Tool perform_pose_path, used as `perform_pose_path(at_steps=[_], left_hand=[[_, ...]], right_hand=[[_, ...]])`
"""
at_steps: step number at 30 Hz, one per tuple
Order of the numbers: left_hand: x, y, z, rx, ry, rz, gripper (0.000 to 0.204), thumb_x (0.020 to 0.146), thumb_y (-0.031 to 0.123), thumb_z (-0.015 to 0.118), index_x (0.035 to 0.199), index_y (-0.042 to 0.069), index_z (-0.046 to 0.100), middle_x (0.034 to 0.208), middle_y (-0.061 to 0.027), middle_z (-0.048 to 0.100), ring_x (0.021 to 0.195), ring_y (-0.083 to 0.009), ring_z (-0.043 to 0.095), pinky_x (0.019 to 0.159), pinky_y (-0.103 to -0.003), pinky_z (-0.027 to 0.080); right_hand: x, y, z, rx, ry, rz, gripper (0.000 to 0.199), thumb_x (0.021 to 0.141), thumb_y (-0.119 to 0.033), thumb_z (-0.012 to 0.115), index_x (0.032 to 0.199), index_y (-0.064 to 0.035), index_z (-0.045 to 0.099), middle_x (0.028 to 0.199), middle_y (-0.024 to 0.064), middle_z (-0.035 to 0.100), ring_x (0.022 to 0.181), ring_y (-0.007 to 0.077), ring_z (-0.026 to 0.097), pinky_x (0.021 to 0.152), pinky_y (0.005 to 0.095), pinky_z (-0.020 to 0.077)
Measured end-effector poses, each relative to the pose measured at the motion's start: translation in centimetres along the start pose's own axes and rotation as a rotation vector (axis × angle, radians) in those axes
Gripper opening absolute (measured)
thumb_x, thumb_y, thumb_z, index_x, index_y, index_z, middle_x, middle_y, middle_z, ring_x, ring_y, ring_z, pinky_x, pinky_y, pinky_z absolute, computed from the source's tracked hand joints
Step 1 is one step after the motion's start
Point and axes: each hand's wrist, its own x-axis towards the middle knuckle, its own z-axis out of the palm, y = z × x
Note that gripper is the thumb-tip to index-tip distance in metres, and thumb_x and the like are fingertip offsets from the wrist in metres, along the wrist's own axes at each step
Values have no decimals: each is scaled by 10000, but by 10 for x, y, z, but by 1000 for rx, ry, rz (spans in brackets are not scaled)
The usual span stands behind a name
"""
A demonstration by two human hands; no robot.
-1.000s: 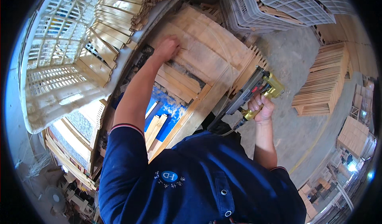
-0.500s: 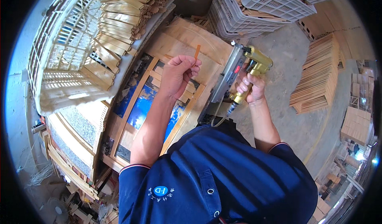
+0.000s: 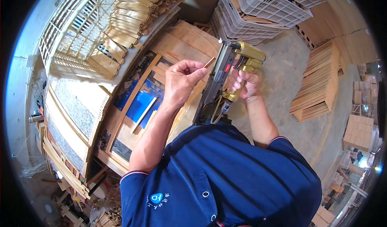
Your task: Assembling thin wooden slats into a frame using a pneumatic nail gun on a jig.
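My left hand [image 3: 180, 84] is closed in a pinch on a thin copper-brown strip [image 3: 209, 63]. The strip's free end reaches up close to the long magazine of a gold and black nail gun [image 3: 253, 57]; whether the two touch I cannot tell. Wrapped around the gun's handle is my right hand [image 3: 246, 84], and an air hose fitting [image 3: 226, 107] hangs from the handle's lower end. Below and left of my left hand lies a wooden jig [image 3: 131, 102] with a blue surface [image 3: 141, 108] inside it. A loose wood slat [image 3: 144, 115] rests across the blue.
A white plastic crate [image 3: 68, 61] full of thin wood slats [image 3: 129, 17] stands at left. More crates [image 3: 258, 23] are stacked at the back. On the floor at right is a stack of wooden pieces [image 3: 316, 82], with cartons [image 3: 358, 132] beyond.
The nail gun and my right hand have moved left, toward my left hand. The strip has tilted from nearly upright toward the gun. More of the slat on the blue surface shows.
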Motion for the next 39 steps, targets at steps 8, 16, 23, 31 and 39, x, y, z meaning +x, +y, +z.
perform_pose_path(at_steps=[8, 16, 23, 31, 39], left_hand=[[-23, 10, 12, 164, -27, 38, 103, 876, 63, 786, 931, -11, 740, 822, -28, 722, 740, -63, 641, 701, -221, 525], [-35, 11, 28, 205, 18, 81, 122, 873, 71, 784, 935, -25, 744, 779, -15, 705, 700, -50, 612, 643, -212, 504], [-40, 8, 35, 227, 28, 98, 115, 879, 85, 783, 924, -15, 752, 757, -5, 698, 684, -43, 598, 623, -214, 492], [-38, 9, 37, 287, 4, 170, 115, 885, 87, 774, 929, -17, 754, 750, -13, 701, 685, -44, 595, 625, -227, 495], [-38, 12, 45, 344, 29, 187, 120, 897, 88, 738, 949, -20, 749, 748, -44, 708, 698, -67, 622, 642, -258, 512]], right_hand=[[-16, 4, 12, -54, -40, -8, 365, 866, -189, 759, 1162, -51, 596, 675, -2, 524, 562, 142, 556, 522, 328, 468], [-25, 6, 9, -16, -92, -41, 392, 870, -200, 771, 1187, -60, 588, 689, 11, 525, 545, 162, 523, 524, 332, 466], [-31, 4, 2, -15, -69, -39, 405, 861, -192, 775, 1192, -54, 587, 674, 11, 516, 532, 163, 511, 512, 335, 448], [-34, 1, -1, -32, -58, -54, 410, 867, -198, 769, 1204, -53, 586, 679, 3, 507, 521, 151, 488, 510, 330, 435], [-30, 1, -3, -8, -62, -55, 397, 868, -207, 769, 1201, -66, 603, 679, -4, 494, 515, 147, 468, 506, 332, 422]])
